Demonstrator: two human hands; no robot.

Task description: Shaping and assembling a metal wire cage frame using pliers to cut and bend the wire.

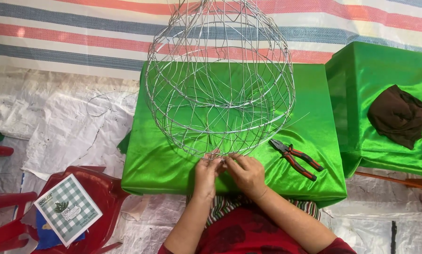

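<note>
Both hands meet at the near bottom edge of a large rounded wire frame (219,80), a cage of thin silvery wires and hoops that rises away from the person and stands on a table draped in shiny green cloth (173,164); the left hand (206,173) has its fingers curled and pinched together on the wires at the lowest point of the frame, and the right hand (246,173) lies just beside it, touching it at the fingertips, its fingers likewise bent in and closed on the same cluster of wires; which single strand each holds is too fine to tell; the frame's lowest wires sit directly above the knuckles, and its widest hoop spreads out well beyond both hands on either side; just to the right of the right hand, on the green cloth, lies a pair of pliers with red and black handles (296,159), jaws pointing up and to the left, apart from the hand; farther right stands a second green-draped surface (361,75) with a crumpled dark brown cloth (399,115) on it; to the left of the left hand and lower, a red plastic chair (98,188) holds a green-and-white checked booklet (68,208); a loose loop of wire (99,104) lies on the white sheeting well to the left; a striped tarpaulin (70,33) lies beyond the frame.
</note>
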